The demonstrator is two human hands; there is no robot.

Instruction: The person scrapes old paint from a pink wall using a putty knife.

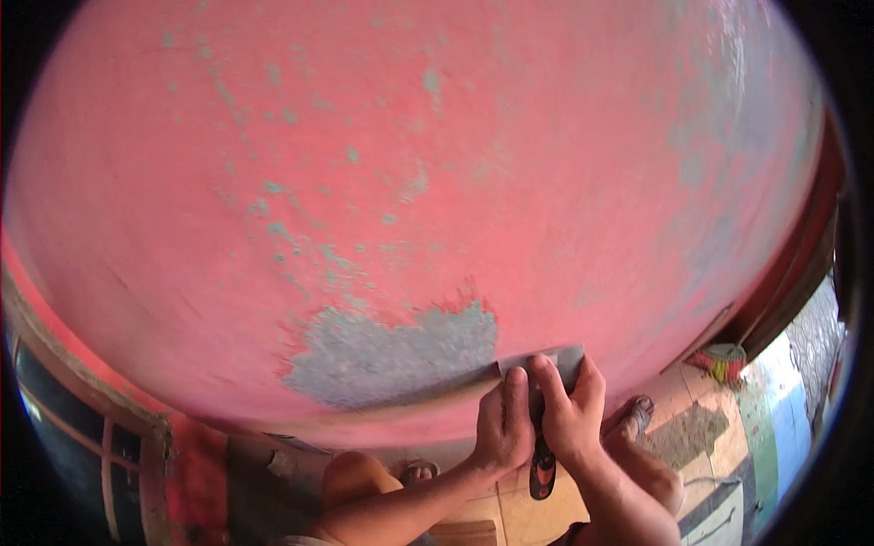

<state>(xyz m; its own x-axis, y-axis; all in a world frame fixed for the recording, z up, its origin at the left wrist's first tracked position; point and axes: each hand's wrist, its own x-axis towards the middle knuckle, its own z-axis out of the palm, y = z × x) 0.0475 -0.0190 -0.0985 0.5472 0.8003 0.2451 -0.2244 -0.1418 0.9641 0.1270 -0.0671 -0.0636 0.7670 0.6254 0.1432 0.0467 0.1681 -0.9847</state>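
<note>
A pink painted wall [583,218] fills most of the view, with small green specks where its paint is worn. Low on it spreads a ragged grey patch [391,359]. At the patch's lower right is a wide-bladed scraper [543,478] with a black and orange handle hanging downward. My right hand [572,414] grips it, thumb up along the flat grey blade. Close beside it, my left hand [503,428] is also closed on the tool, thumb raised. The blade's edge lies against the wall; the fingers behind it are hidden.
Below the wall runs a tiled floor [523,519], with my sandalled feet on it. A red, green and yellow bag or cloth [721,362] lies at the right by a brown door frame [792,291]. A dark-paned window [68,400] stands at the lower left.
</note>
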